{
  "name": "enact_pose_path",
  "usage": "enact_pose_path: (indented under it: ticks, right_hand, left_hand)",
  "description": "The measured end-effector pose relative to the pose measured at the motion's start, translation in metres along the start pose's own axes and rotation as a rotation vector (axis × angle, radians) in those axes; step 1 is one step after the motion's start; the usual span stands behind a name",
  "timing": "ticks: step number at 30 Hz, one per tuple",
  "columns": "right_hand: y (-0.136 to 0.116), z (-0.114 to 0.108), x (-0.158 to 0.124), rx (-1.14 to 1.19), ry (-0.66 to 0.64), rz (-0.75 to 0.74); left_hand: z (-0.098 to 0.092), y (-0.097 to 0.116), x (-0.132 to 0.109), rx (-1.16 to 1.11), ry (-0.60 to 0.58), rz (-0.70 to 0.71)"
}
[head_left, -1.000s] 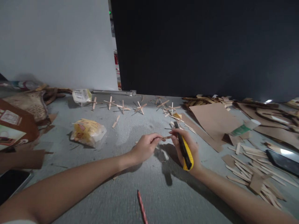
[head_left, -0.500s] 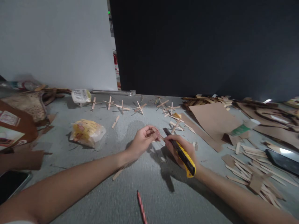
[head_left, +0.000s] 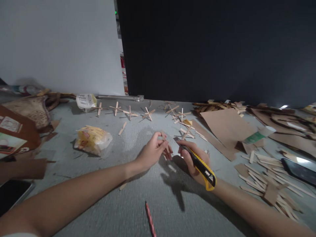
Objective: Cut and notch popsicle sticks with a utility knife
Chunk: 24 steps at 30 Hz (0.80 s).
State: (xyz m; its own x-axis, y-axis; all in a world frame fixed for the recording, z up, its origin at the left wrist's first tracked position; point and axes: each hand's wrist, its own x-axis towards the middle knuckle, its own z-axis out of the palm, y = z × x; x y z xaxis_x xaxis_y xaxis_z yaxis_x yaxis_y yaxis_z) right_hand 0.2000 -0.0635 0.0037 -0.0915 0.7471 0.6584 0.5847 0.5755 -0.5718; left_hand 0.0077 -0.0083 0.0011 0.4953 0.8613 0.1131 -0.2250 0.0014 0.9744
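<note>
In my left hand I hold a short wooden craft stick, pinched between thumb and fingers just above the table. My right hand is wrapped round a yellow and black utility knife, its front end pointing away and to the left. A small gap separates the knife from the stick. Beyond the hands, several crossed craft-stick pieces stand in a row. One loose craft stick lies ahead of my left hand, and another is partly hidden under my left forearm. Nearer me lies a red pencil.
At right are a pile of craft sticks, a phone and brown cardboard. To the left sit a yellow plastic bag, a brown package and another phone. A black panel and a white panel stand behind.
My right hand has drawn the knife right and slightly toward me, away from the stick. My left hand has turned the stick a little and keeps hold of it.
</note>
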Motion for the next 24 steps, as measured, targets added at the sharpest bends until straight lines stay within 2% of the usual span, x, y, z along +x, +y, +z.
enact_pose_path:
  ticks: [7, 13, 16, 20, 24]
  right_hand:
    - [0.006, 0.011, -0.004, 0.257, 0.073, 0.075]
    - [0.011, 0.011, -0.010, 0.197, 0.118, 0.085]
    - [0.010, 0.009, -0.009, 0.147, 0.179, 0.106]
    - [0.002, 0.007, -0.004, 0.109, 0.254, 0.139]
    - [0.000, 0.003, -0.003, 0.080, 0.244, 0.177]
  left_hand:
    - [0.003, 0.001, -0.002, 0.078, 0.033, -0.036]
    - [0.002, 0.003, -0.003, 0.110, 0.004, -0.029]
    - [0.001, 0.003, -0.004, 0.341, -0.003, -0.008]
    - [0.002, 0.003, -0.009, 0.825, -0.013, 0.089]
    - [0.002, 0.004, -0.012, 1.101, -0.040, 0.163]
